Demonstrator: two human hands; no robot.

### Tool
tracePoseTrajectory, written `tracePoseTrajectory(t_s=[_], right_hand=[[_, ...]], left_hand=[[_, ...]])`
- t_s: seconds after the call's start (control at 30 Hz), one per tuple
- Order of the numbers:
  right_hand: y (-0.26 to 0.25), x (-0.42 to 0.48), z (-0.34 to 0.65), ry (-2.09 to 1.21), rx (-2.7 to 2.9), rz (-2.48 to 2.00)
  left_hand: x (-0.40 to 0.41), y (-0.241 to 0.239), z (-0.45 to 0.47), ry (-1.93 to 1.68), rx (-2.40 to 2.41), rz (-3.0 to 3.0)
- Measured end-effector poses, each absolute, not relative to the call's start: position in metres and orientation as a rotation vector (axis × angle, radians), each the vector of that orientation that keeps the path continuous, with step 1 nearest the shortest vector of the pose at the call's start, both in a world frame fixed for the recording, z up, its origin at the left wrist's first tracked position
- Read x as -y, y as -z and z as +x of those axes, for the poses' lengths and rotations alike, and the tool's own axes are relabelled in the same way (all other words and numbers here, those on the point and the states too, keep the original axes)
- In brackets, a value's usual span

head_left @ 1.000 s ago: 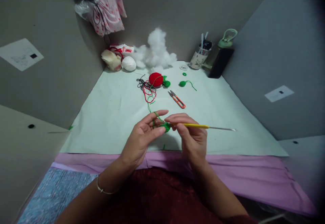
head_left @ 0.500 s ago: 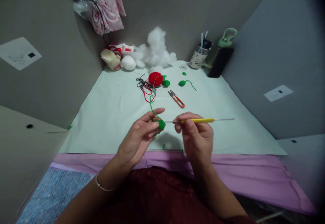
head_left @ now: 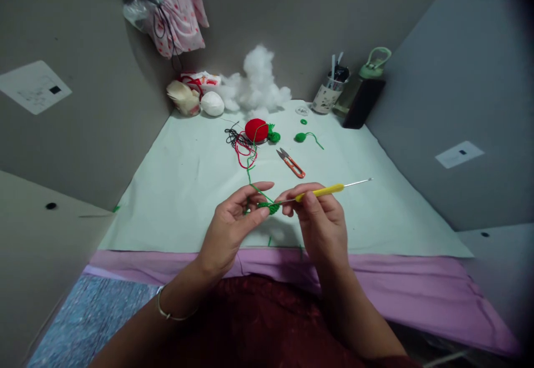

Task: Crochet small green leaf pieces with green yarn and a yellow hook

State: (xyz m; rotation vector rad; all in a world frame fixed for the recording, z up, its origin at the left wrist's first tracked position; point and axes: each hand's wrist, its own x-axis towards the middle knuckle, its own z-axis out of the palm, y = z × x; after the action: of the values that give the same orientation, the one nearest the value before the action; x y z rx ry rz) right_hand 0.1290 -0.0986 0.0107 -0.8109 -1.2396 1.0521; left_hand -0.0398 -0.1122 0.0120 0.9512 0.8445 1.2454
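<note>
My left hand (head_left: pixel 231 226) pinches a small green crochet piece (head_left: pixel 270 207) above the near part of the pale green table sheet (head_left: pixel 175 190), its forefinger stretched out with green yarn (head_left: pixel 250 174) running over it. My right hand (head_left: pixel 319 220) grips a yellow-handled crochet hook (head_left: pixel 321 191), whose metal tip sits at the green piece. The hook's other end points up to the right. The yarn trails back toward a red crocheted ball (head_left: pixel 256 129).
Orange thread snips (head_left: pixel 291 163) lie mid-table. Tangled red and black threads (head_left: pixel 238 141), a small green crochet bit (head_left: pixel 300 137), white stuffing (head_left: pixel 255 87), a cup of tools (head_left: pixel 327 94) and a dark bottle (head_left: pixel 362 98) stand at the back. Grey walls enclose three sides. A purple cloth (head_left: pixel 417 284) edges the front.
The right hand drew the hook away to the right, then brought it back into the green piece, tilting its far end upward. The left hand barely moved.
</note>
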Motion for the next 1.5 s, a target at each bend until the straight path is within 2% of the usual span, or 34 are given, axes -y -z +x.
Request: tracePoseTrajectory(t_s=[0.13,0.4,0.63,0.87,1.0,1.1,1.2,1.33,1.4,1.5], right_hand=[[-0.014,0.106,0.130,-0.951,1.337,-0.801],[-0.013,0.116,0.131,-0.384,1.735,-0.749],[-0.011,0.116,0.129,-0.544,1.560,-0.757],[-0.007,0.114,0.132,-0.447,1.702,-0.701],[-0.007,0.117,0.132,-0.158,1.876,-0.786],[-0.006,0.119,0.130,0.038,1.926,-0.802],[-0.008,0.116,0.127,-0.253,1.676,-0.792],[-0.012,0.109,0.125,-0.684,1.363,-0.772],[-0.013,0.106,0.125,-0.761,1.399,-0.769],[-0.011,0.108,0.124,-0.679,1.521,-0.789]], left_hand=[[0.113,-0.010,-0.040,-1.296,-0.880,1.026],[0.117,-0.010,-0.035,-1.398,-1.013,1.116],[0.116,-0.011,-0.037,-1.362,-0.915,1.007],[0.116,-0.013,-0.036,-1.393,-0.971,1.044],[0.116,-0.020,-0.033,-1.371,-0.934,0.966],[0.113,-0.024,-0.035,-1.217,-0.766,0.724],[0.108,-0.025,-0.040,-1.094,-0.677,0.550],[0.107,-0.024,-0.042,-1.154,-0.700,0.611],[0.109,-0.024,-0.040,-1.172,-0.708,0.681],[0.112,-0.022,-0.034,-1.224,-0.737,0.758]])
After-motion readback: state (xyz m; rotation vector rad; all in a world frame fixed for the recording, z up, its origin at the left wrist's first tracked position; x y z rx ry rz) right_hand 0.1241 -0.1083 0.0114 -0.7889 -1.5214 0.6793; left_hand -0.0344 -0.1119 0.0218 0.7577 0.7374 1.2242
